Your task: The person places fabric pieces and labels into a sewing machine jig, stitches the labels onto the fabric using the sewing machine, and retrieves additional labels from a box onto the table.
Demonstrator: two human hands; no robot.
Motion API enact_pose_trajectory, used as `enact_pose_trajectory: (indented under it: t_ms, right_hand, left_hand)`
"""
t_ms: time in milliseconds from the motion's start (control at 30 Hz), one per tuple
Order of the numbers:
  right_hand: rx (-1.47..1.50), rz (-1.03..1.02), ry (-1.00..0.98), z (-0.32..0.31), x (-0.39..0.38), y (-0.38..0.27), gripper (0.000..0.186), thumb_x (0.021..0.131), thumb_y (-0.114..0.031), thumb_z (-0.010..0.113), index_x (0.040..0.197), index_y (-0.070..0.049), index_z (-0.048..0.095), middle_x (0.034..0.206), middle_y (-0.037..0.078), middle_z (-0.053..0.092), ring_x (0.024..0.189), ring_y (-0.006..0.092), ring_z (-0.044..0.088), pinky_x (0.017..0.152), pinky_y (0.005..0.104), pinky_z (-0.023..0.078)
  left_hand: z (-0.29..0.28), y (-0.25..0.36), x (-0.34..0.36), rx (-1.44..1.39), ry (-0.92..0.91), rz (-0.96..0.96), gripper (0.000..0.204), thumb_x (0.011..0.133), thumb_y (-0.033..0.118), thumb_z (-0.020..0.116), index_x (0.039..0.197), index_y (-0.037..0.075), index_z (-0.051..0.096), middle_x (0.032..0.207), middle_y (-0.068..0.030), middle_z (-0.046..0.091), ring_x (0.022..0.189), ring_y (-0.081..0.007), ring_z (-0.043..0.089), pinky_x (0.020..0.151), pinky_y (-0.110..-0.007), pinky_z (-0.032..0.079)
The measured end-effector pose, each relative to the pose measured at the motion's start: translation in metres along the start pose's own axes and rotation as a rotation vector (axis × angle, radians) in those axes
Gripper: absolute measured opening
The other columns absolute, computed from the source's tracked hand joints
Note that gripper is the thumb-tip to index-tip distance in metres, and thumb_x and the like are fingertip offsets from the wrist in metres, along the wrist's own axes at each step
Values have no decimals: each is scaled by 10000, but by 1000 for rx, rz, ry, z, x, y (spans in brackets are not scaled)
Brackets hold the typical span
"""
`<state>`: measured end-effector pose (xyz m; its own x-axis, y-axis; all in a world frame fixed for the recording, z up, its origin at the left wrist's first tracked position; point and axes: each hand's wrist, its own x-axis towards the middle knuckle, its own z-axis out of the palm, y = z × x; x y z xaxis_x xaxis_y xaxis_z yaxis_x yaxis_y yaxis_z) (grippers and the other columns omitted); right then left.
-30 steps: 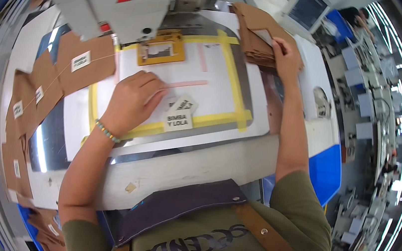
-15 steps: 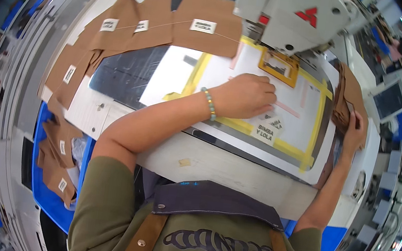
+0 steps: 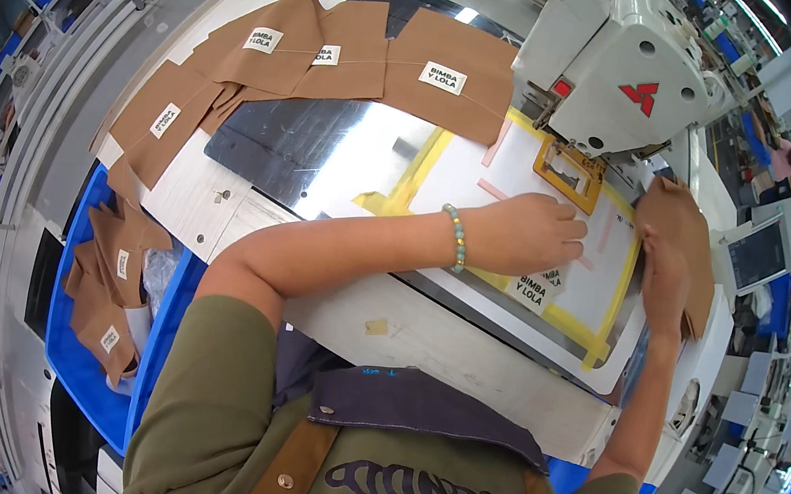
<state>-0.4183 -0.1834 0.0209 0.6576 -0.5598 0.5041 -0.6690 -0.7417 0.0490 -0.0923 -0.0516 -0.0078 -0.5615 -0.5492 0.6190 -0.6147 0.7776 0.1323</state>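
Brown fabric piece (image 3: 688, 234) sits at the right of the frame, near the sewing machine, and the right hand (image 3: 666, 275) holds it from below. The fingers curl onto the cloth, pinching its lower edge.

Nearest, at the bottom of the frame, is the person's green shirt with a dark apron (image 3: 415, 412) and brown straps. Both forearms go up from there onto the pale tabletop (image 3: 462, 349).

The left hand (image 3: 530, 234) lies in the middle of the frame, a bead bracelet (image 3: 457, 239) on its wrist. It rests palm down on a white plate (image 3: 513, 177) framed with yellow tape. Its fingers are close together and pressed flat, pointing right, and they hold nothing. Just below the fingertips lie two small white labels (image 3: 537, 286), touching each other. Thin pink tape strips are stuck on the plate close by.

At the lower left, a blue bin (image 3: 75, 361) beside the tabletop holds more brown pieces with small white labels.

Farther up, an orange frame (image 3: 569, 173) sits on the plate right under the grey sewing machine (image 3: 625, 63), which fills the upper right of the frame.

To the upper left, a chain of brown pieces (image 3: 341, 48), each with a white label, runs along a thread across the tabletop and hangs toward the left edge. A small screen (image 3: 758, 254) stands at the far right.
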Motion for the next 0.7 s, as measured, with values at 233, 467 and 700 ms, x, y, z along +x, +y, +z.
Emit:
enact_pose_trajectory:
  t_ms: [233,467,700]
  right_hand:
    - [111,-330,-106,23,15,-91,173,859,-15,712,1023,-68,710,953,112,733,865,336,704,763,455,584]
    - [107,-256,-73,12,3,-92,181,837,-14,724,1009,-67,744,1004,87,757,908,296,725,774,410,584]
    - [-84,-210,-58,11,-8,-67,255,891,-14,707,1137,-37,772,1234,80,767,1142,286,721,950,416,570]
  left_hand:
    - [17,3,30,45,32,-153,265,852,116,740,1085,36,641,1094,-112,702,1016,-281,687,841,-397,586]
    - [33,-15,23,83,-31,-103,191,842,131,716,1003,49,655,937,-85,711,938,-280,694,813,-395,589]
    - [16,-36,-1,500,-176,143,84,811,164,715,815,84,691,862,-35,687,946,-219,670,797,-330,563]
